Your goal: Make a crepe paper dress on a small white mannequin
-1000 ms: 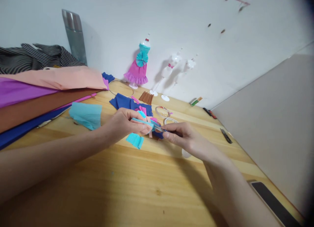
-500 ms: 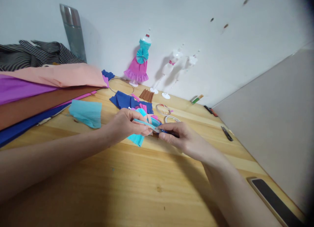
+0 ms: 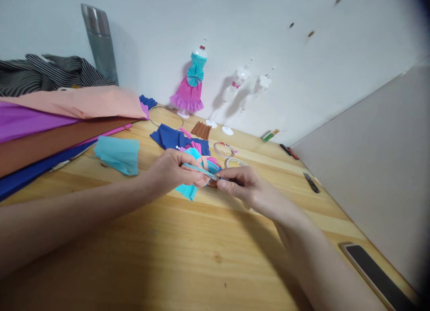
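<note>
My left hand (image 3: pixel 176 170) pinches a narrow folded strip of light blue crepe paper (image 3: pixel 194 168) over the middle of the table. From the right, my right hand (image 3: pixel 248 185) is closed round a pair of small scissors (image 3: pixel 213 177), whose handles are mostly covered by the fingers. The metal blades point left and meet the strip's right end; whether they are apart is too small to tell. Beneath and behind my hands lie scraps of turquoise paper (image 3: pixel 187 192), pink paper (image 3: pixel 197 147) and dark blue paper (image 3: pixel 168 137).
A miniature dress form (image 3: pixel 193 87) in a turquoise and pink dress stands by the wall, beside two barer forms. Rolls of tape (image 3: pixel 236 162), a brown pleated scrap (image 3: pixel 201 131) and a light blue sheet (image 3: pixel 117 154) lie around. A cutter (image 3: pixel 311 183) and phone (image 3: pixel 376 275) are right.
Both hands stay in nearly the same place. The right hand's fingers have shifted slightly on the scissors, and less of the blue handle shows now.
</note>
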{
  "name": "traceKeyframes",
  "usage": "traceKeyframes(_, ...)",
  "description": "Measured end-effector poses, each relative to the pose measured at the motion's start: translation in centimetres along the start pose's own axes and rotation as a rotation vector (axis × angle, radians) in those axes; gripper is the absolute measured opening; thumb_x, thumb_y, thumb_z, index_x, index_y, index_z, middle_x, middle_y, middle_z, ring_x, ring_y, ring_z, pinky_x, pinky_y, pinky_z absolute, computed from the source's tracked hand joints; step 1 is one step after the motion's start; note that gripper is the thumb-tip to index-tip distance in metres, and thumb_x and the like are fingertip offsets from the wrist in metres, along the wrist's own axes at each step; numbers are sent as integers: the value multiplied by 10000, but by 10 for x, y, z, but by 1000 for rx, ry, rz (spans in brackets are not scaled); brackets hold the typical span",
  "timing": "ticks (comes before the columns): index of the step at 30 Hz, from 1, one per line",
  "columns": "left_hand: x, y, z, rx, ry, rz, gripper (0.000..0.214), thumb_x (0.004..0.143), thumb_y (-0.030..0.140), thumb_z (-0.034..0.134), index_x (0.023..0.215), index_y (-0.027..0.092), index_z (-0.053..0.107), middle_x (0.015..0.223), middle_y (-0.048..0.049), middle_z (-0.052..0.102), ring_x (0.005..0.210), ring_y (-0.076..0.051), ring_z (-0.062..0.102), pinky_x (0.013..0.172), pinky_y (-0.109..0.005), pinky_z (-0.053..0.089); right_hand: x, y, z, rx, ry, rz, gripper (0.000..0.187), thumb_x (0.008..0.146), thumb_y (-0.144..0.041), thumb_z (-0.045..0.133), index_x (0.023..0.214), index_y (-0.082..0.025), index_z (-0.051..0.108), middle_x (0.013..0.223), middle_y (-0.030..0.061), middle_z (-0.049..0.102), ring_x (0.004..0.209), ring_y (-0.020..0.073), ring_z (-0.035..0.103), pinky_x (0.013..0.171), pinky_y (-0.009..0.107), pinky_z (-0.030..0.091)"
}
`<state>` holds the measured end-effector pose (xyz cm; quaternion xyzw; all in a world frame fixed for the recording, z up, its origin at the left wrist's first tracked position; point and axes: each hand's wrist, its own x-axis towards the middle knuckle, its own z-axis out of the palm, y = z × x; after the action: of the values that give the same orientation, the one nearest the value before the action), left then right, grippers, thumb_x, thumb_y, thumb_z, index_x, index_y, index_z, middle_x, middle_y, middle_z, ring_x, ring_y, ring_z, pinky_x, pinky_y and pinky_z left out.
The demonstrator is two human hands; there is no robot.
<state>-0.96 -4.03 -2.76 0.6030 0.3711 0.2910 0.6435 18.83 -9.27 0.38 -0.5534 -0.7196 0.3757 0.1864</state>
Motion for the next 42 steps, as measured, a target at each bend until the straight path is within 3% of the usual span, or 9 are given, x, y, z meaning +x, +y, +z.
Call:
traceKeyframes(6, -1, 1, -1, 6, -11, -6, 96, 609, 225, 732, 681, 162, 729, 706, -16, 740, 706, -147, 676, 680, -237, 528, 1, -1, 1, -15, 22, -53, 357, 859, -450, 535, 711, -157, 676, 625, 2, 507, 601, 138, 417, 527, 273, 309)
traceKeyframes(13, -2, 4, 0, 45, 26, -21, 124, 596, 244, 731, 669, 145, 727, 674, -37, 731, 687, -168, 671, 649, -254, 521, -1, -7, 0, -44, -9, -36, 374, 871, -447, 491, 701, -147, 635, 596, -19, 410, 558, 113, 306, 495, 277, 229)
traceKeyframes(18, -2, 0, 0, 60, -26, -12, 139, 619, 261, 717, 693, 147, 745, 676, -23, 735, 697, -164, 671, 662, -233, 516, -1, -8, 3, -79, -2, -41, 342, 857, -436, 503, 683, -161, 607, 589, -27, 386, 556, 116, 304, 502, 278, 227)
traceKeyframes(25, -5, 2, 1, 10, -94, -53, 104, 579, 226, 724, 649, 151, 743, 633, -12, 727, 640, -141, 663, 618, -207, 516, -2, -7, 9, 7, 52, -66, 194, 851, -363, 557, 831, -170, 566, 696, -5, 525, 609, 123, 412, 539, 256, 310)
traceKeyframes(30, -6, 0, 3, -80, -107, -71, 111, 577, 229, 712, 648, 147, 734, 633, -16, 728, 622, -133, 665, 606, -209, 525, -2, -5, 12, 48, 75, -59, 207, 833, -352, 587, 763, -188, 483, 652, -29, 453, 580, 108, 370, 518, 245, 283)
traceKeyframes(42, -5, -1, 4, -61, -120, -80, 143, 611, 264, 734, 678, 137, 726, 656, -20, 730, 638, -125, 671, 614, -203, 533, 2, -2, 14, 125, 75, -57, 215, 802, -339, 623, 730, -192, 483, 610, -49, 414, 557, 102, 330, 507, 246, 251)
